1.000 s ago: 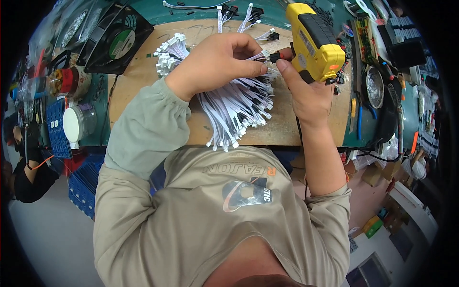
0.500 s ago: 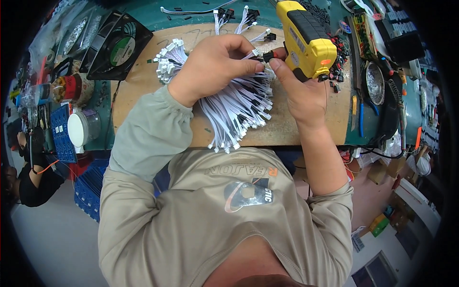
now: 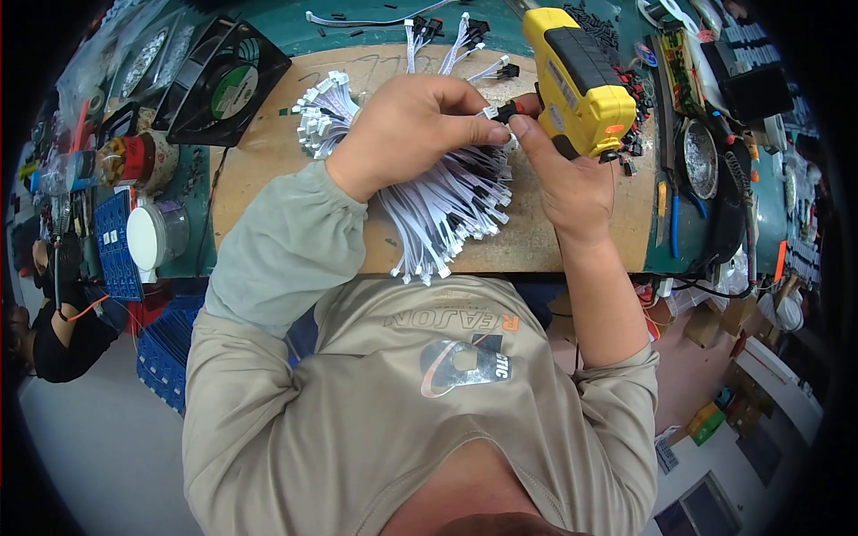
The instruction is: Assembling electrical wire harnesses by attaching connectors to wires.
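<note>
My left hand (image 3: pixel 407 129) is closed, thumb and forefinger pinching a thin cable with a small white connector (image 3: pixel 491 113). Facing it, my right hand (image 3: pixel 567 188) grips a small black connector (image 3: pixel 508 111) between thumb and finger; the two parts meet, but whether they are joined I cannot tell. A yellow and black handheld tool (image 3: pixel 585 85) covers part of my right hand; whether that hand touches it is hidden. Beneath both hands a thick bundle of white cables (image 3: pixel 447 205) fans out on the brown board (image 3: pixel 268 196), white connectors at its ends.
Several finished-looking cables with black ends (image 3: pixel 465 36) lie behind the hands. Loose black and red parts (image 3: pixel 630 165) are heaped right of the tool. A black fan (image 3: pixel 223 85) and a white-lidded jar (image 3: pixel 147 237) stand left. A metal dish (image 3: pixel 699 156) sits right.
Both hands and the yellow tool appear slightly farther right and lower in the picture, as does the bench. The pinch on the connectors stays, with the white and black parts slightly turned.
</note>
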`<state>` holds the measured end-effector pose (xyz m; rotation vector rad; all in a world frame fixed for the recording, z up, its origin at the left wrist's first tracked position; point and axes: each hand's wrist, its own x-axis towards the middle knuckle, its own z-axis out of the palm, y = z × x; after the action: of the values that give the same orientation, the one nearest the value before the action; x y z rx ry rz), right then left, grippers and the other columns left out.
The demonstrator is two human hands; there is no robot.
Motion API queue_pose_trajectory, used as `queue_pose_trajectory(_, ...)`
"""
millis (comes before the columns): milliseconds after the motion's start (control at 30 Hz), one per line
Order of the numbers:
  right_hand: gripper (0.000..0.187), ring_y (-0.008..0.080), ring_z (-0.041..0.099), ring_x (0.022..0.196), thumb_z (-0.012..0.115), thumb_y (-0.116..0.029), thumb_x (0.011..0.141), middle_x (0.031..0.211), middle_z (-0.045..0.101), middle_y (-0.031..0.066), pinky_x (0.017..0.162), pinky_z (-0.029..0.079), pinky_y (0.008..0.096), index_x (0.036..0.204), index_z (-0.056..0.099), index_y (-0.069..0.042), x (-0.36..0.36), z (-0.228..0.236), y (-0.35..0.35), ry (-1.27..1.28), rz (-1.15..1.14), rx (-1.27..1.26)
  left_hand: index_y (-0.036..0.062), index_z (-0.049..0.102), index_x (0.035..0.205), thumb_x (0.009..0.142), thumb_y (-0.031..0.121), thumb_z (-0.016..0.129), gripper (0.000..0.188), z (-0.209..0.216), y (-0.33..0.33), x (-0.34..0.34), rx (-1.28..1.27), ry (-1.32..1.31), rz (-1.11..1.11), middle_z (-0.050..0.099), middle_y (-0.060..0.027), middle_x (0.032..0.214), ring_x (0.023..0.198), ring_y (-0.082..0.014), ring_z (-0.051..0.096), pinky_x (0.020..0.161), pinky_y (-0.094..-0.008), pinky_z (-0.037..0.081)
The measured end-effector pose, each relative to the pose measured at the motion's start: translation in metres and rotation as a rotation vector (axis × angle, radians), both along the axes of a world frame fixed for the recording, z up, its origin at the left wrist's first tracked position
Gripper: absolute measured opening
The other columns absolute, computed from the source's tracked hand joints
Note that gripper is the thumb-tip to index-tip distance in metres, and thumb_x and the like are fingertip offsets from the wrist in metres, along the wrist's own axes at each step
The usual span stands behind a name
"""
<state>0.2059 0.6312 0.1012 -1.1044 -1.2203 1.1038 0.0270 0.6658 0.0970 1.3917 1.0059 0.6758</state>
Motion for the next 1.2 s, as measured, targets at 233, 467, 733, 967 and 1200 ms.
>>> queue_pose_trajectory(233,0.028,0.0072,0.059,0.081,0.069,0.002,0.079,0.092,0.063,0.0021,0.072,0.048,0.021,0.104,0.057,-0.001,0.0,0.003,-0.001,-0.03,-0.037,-0.052,-0.0021,0.062,0.093,0.08,0.01,0.072,0.02,-0.005,0.003,-0.001,0.043,-0.019,-0.016,0.066,-0.003,0.085,0.078,-0.0078,0.059,0.069,-0.0227,0.047)
queue_pose_trajectory(467,0.028,0.007,0.06,0.082,0.069,0.001,0.08,0.094,0.064,0.0029,0.073,0.048,0.0208,0.105,0.057,-0.001,0.002,0.001,0.0,-0.023,-0.029,-0.015,-0.0025,0.061,0.097,0.082,0.008,0.069,0.021,0.002,0.007,-0.008,0.027,0.019,-0.043,0.064,-0.0028,0.089,0.083,-0.009,0.059,0.076,-0.0229,0.047)
queue_pose_trajectory(733,0.026,0.0066,0.059,0.082,0.068,0.002,0.08,0.093,0.064,0.0026,0.073,0.047,0.0204,0.104,0.058,-0.001,0.003,0.0,0.0,-0.019,-0.038,-0.02,-0.0025,0.062,0.096,0.082,0.008,0.07,0.02,0.004,0.01,-0.011,0.034,0.095,-0.075,0.065,-0.003,0.089,0.084,-0.0097,0.06,0.077,-0.0232,0.048)
queue_pose_trajectory(967,0.026,0.0069,0.059,0.082,0.069,-0.001,0.08,0.092,0.064,0.0025,0.073,0.047,0.0203,0.103,0.058,-0.001,0.004,-0.003,-0.001,-0.125,-0.04,0.004,0.0,0.06,0.09,0.08,0.007,0.071,0.016,-0.003,0.01,-0.009,0.02,-0.017,-0.013,0.065,-0.0026,0.087,0.082,-0.0088,0.061,0.075,-0.0215,0.047)
queue_pose_trajectory(1200,0.026,0.0079,0.059,0.084,0.07,-0.002,0.08,0.093,0.063,0.0023,0.075,0.047,0.0217,0.103,0.059,-0.001,0.003,-0.004,-0.001,-0.104,-0.019,0.003,0.0009,0.06,0.087,0.078,0.006,0.074,0.017,-0.005,0.009,-0.008,0.004,-0.078,0.014,0.065,-0.0019,0.084,0.079,-0.0081,0.06,0.072,-0.0204,0.046)
